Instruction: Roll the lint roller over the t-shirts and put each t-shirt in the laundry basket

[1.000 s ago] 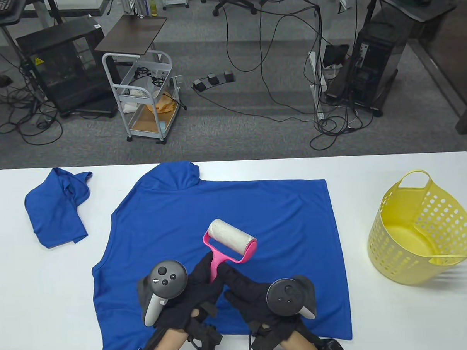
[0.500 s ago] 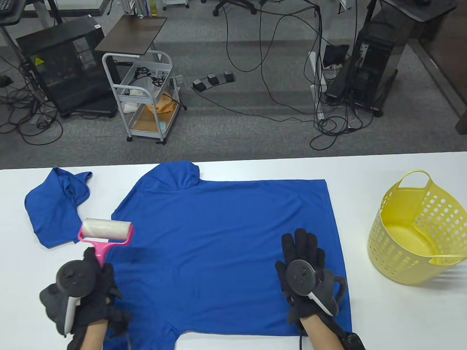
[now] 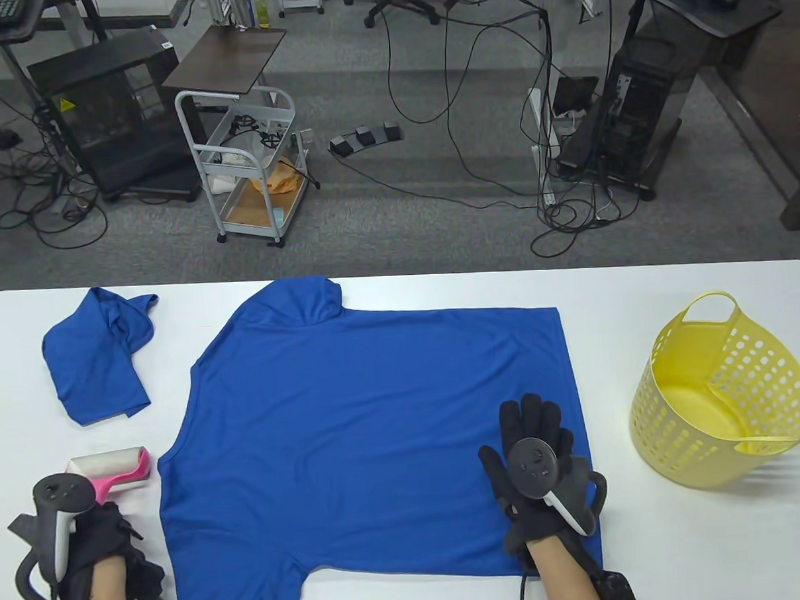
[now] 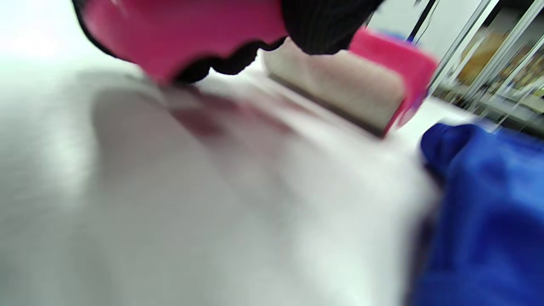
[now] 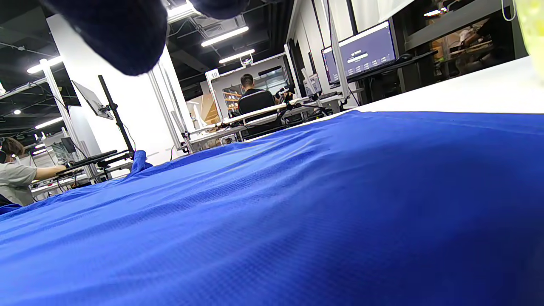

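On the worktop: a white worktop (image 3: 412, 578) carries every item of the task.
Spread t-shirt: a blue t-shirt (image 3: 379, 433) lies flat across the middle, collar end toward the far left, hem toward the right.
Second t-shirt: a crumpled blue t-shirt (image 3: 97, 356) sits at the far left corner, apart from the spread one.
Lint roller: the lint roller (image 3: 112, 468), pink frame with a whitish roll, lies on bare worktop just left of the spread t-shirt's near sleeve; the left wrist view, blurred, shows its roll low against the white surface.
Left hand: the left hand (image 3: 92, 532) is at the near left edge, its fingers (image 4: 323, 25) curled round the pink handle.
Right hand: the right hand (image 3: 540, 466) lies flat on the near right part of the spread t-shirt, fingers (image 3: 531, 417) straight and slightly spread, pressing the cloth.
Laundry basket: a yellow perforated laundry basket (image 3: 722, 392) stands at the right end, well apart from the t-shirt, with no cloth visible inside.
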The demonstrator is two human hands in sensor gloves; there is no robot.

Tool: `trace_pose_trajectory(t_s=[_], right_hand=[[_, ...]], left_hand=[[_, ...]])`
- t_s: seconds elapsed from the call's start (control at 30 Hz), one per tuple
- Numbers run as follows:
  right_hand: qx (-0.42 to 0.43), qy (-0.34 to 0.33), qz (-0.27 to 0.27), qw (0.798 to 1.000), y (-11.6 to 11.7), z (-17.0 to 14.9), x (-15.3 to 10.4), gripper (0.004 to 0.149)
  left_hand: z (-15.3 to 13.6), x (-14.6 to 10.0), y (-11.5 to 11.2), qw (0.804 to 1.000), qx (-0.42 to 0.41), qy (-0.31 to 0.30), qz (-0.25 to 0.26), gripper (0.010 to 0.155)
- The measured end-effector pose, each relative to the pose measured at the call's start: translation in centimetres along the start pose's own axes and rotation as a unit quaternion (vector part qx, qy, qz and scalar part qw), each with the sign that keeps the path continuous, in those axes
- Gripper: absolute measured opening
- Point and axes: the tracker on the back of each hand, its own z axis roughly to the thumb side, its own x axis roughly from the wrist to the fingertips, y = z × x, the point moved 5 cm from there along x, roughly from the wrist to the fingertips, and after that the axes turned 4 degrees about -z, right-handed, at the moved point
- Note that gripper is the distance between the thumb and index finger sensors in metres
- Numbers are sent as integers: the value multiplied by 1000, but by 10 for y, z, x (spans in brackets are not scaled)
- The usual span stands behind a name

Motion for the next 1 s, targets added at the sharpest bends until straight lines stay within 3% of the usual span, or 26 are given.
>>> trace_pose_trajectory(t_s=[0.2,0.33,0.47,0.57,0.7,0.8,0.9,1.0], right_hand=[[34,-15,-4,999,-2,4,-1,67],[38,-28,-16,999,-5,11,-5,67],[33,-35,-17,999,-4,16,-6,67],[34,-44,-26,998,-5,21,-8,67],[22,-44,-25,998,-3,23,-9,68],[20,-27,-6,999,1,23,-7,69],[17,-30,9,999,8,27,-5,72],[-7,-28,54,998,19,37,-1,76]], left_hand=[[9,-3,1,996,85,10,1,69],[38,-27,11,989,117,-66,62,74],[84,-71,12,968,124,-183,116,73],[124,-110,1,934,110,-309,141,75],[166,-153,-24,897,84,-404,158,79],[188,-170,-47,880,86,-436,166,82],[203,-178,-71,876,117,-444,145,85],[205,-186,-75,867,134,-448,174,86]])
